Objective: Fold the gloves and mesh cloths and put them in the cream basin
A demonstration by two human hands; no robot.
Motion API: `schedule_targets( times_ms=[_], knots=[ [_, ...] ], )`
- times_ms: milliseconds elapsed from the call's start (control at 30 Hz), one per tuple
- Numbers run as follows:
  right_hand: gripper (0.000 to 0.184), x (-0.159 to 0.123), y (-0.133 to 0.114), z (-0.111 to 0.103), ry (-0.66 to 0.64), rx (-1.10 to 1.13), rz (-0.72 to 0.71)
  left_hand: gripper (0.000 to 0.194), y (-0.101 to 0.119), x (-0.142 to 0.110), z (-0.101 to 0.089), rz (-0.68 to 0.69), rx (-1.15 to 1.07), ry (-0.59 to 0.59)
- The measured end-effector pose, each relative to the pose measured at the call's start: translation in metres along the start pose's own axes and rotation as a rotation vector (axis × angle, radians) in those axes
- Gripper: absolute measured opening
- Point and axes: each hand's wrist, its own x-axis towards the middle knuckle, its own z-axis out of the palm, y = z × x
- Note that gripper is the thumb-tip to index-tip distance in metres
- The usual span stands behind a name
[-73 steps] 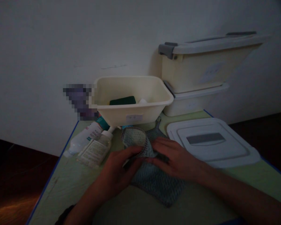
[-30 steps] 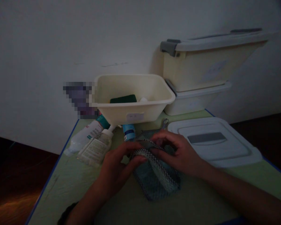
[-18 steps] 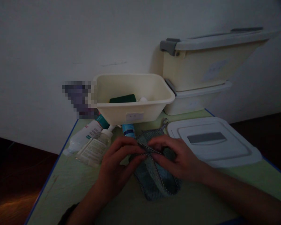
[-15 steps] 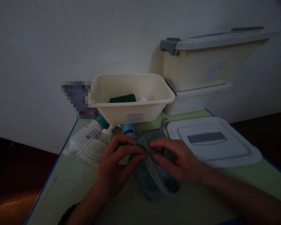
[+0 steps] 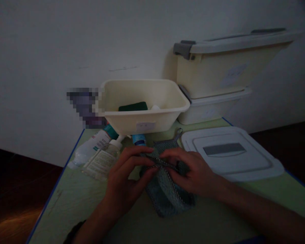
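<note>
A grey-green cleaning cloth [image 5: 165, 193] with striped piping and a hanging loop lies partly folded on the table between my hands. My left hand [image 5: 129, 176] pinches the cloth's edge from the left, thumb below and fingers above. From the right, my right hand [image 5: 190, 169] grips the same folded edge between thumb and index finger. The fingertips of both hands nearly meet at the fold. Part of the cloth is hidden beneath the fingers.
Behind stands a cream bin [image 5: 124, 122] holding a dark green pad [image 5: 133, 106] and something white. A white bottle [image 5: 90, 147], a clear pump bottle [image 5: 103, 161] and a blue container [image 5: 139, 139] lie left. Lidded boxes [image 5: 213, 74] are stacked right, near a loose lid [image 5: 226, 166].
My fingers have shifted slightly along the cloth's edge, and the left index finger has lifted a little. The cloth, bottles and bin stay in place.
</note>
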Motion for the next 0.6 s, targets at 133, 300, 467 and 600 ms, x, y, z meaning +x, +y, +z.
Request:
schedule_targets(
  times_ms=[133, 300, 467, 600],
  knots=[
    [0.02, 0.0023, 0.0, -0.0008, 0.042, -0.028, -0.055, 0.014, 0.002, 0.0033, 0.0002, 0.012, -0.005, -0.009],
    [0.01, 0.0036, -0.0015, -0.0016, 0.057, -0.073, -0.099, 0.015, 0.0018, 0.0059, 0.0022, 0.018, -0.045, -0.005],
    [0.013, 0.0021, -0.0033, -0.0025, 0.03, -0.021, -0.047, 0.012, 0.0007, 0.0054, 0.0018, 0.019, -0.067, 0.006],
    [0.012, 0.0027, -0.0035, -0.0038, 0.033, 0.068, -0.034, 0.012, 0.0014, 0.005, 0.001, 0.023, -0.061, 0.001]
  ],
)
